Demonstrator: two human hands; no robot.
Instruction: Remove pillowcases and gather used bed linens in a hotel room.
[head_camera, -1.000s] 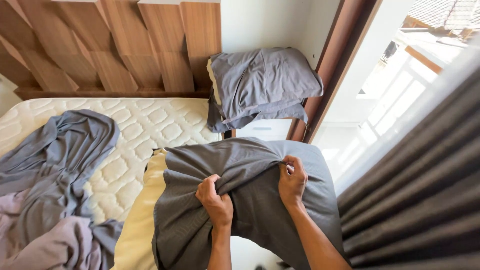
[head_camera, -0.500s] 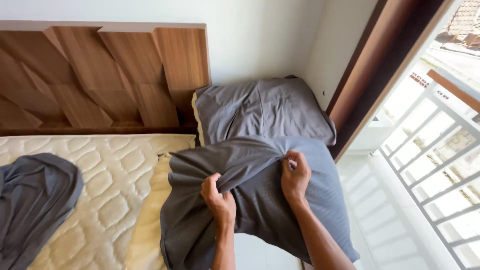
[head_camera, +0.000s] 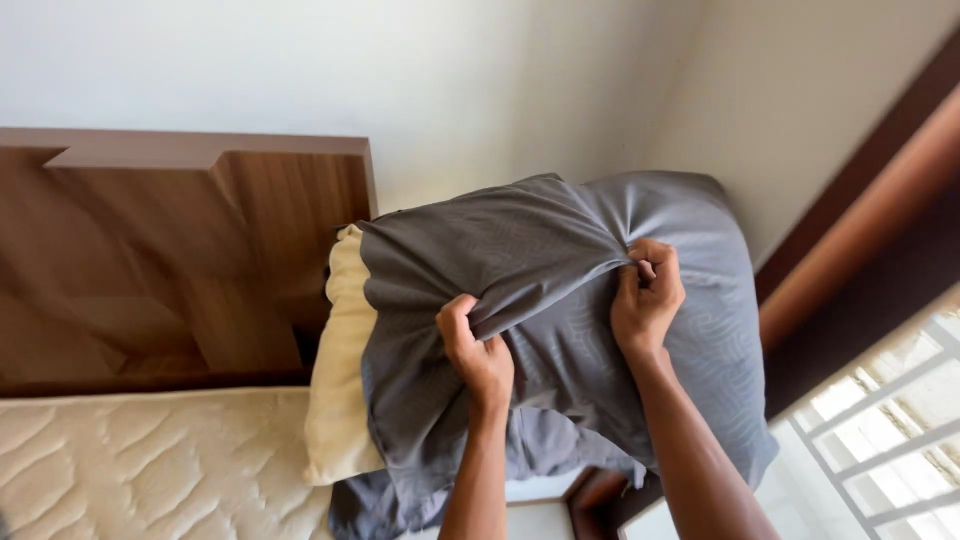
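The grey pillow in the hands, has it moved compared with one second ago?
Yes. The grey pillow has gone up: it lay low over the mattress before, and now both hands hold it level with the wooden headboard.

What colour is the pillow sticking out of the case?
Cream pillow, seen in the head view, left of the grey case.

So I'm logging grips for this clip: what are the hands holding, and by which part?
Both the left hand and right hand pinch a bunched fold of the grey pillowcase, mid-face, with the cream pillow partly inside.
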